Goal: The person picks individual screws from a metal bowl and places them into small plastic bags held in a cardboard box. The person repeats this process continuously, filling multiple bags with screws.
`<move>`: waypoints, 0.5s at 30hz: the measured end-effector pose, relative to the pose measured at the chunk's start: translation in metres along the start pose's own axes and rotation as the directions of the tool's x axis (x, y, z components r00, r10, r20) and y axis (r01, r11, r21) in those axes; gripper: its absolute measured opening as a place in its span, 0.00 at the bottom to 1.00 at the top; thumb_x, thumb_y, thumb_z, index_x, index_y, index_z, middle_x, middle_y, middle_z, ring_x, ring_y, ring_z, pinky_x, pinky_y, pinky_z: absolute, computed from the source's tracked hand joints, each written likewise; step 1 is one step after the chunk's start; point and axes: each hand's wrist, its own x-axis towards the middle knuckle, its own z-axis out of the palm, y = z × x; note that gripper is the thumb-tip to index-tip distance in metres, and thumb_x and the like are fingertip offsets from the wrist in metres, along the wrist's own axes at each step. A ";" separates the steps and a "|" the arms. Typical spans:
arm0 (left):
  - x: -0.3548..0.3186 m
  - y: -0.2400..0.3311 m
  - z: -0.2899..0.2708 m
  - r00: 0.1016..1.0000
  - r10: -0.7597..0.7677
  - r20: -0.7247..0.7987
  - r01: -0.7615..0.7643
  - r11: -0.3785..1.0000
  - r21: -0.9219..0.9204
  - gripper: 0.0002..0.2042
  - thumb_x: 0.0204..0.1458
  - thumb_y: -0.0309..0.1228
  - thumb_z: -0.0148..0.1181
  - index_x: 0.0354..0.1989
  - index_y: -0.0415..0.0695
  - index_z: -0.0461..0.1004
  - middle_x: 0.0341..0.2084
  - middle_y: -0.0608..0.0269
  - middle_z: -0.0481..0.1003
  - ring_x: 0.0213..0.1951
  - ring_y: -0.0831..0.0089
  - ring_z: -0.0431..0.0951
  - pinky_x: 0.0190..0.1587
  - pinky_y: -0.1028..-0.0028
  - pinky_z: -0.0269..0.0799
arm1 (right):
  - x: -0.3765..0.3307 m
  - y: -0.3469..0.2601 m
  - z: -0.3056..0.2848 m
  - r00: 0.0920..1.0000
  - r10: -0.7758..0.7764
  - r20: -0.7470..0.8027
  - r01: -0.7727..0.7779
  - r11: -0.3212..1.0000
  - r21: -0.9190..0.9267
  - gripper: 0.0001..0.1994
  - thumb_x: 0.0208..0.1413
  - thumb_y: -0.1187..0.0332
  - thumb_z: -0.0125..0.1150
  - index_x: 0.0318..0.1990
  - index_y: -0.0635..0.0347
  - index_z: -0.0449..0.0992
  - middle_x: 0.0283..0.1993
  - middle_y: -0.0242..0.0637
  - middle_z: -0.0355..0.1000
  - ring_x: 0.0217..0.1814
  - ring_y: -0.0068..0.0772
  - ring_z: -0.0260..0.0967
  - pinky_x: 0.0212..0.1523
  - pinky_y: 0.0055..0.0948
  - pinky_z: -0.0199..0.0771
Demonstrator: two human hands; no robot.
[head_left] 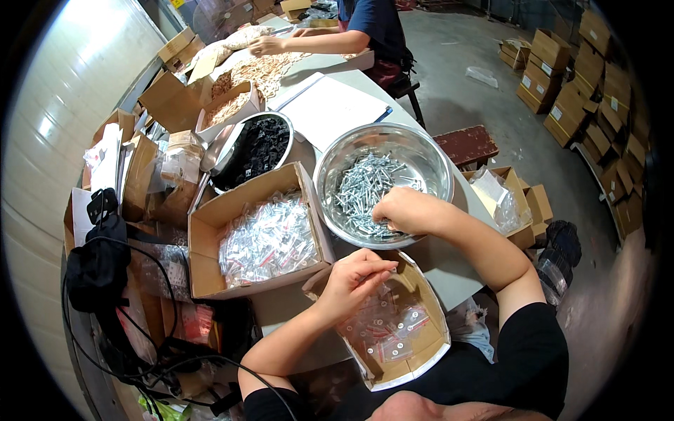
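My right hand [406, 210] reaches into a round steel bowl [437, 156], its fingers curled against a heap of silvery screws [366, 186]. My left hand [357, 279] hovers over a small open cardboard box [419, 368], thumb and fingers pinched together; whatever they hold is too small to make out. Inside that box lie several clear plastic bags [393, 330] with small white round pieces. To the left of the bowl stands a larger carton [210, 235] filled with small clear packets [270, 238].
Behind the carton is a metal basin of black parts [260, 151]. White paper [337, 105] lies beyond the bowl. Across the table a co-worker's hand [267, 46] is near a pile of tan pieces [270, 71]. A black cable [168, 281] hangs at left; a red-brown bench [467, 145] stands right.
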 end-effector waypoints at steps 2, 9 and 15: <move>0.001 0.000 0.002 1.000 0.004 0.005 -0.004 1.000 0.009 0.04 0.50 0.22 0.65 0.27 0.36 0.76 0.22 0.64 0.74 0.23 0.78 0.71 0.28 0.77 0.67 | -0.003 -0.002 -0.002 0.999 -0.048 0.000 0.048 0.998 -0.039 0.11 0.40 0.76 0.62 0.35 0.59 0.80 0.29 0.49 0.75 0.36 0.50 0.76 0.38 0.41 0.75; -0.008 -0.010 -0.008 0.989 -0.127 0.077 0.128 0.992 -0.006 0.04 0.50 0.23 0.65 0.29 0.36 0.77 0.19 0.66 0.72 0.23 0.79 0.69 0.27 0.77 0.66 | -0.002 -0.006 -0.003 0.999 -0.040 0.001 0.040 0.997 -0.066 0.14 0.38 0.79 0.59 0.36 0.58 0.80 0.29 0.48 0.76 0.35 0.51 0.75 0.37 0.42 0.74; -0.001 0.002 -0.003 0.989 -0.130 0.068 0.138 0.982 -0.128 0.04 0.50 0.24 0.66 0.32 0.36 0.79 0.28 0.65 0.75 0.32 0.80 0.73 0.34 0.79 0.69 | -0.003 0.003 -0.005 0.987 -0.122 -0.105 0.127 0.991 0.037 0.14 0.37 0.79 0.59 0.35 0.59 0.81 0.29 0.46 0.77 0.33 0.48 0.75 0.36 0.39 0.75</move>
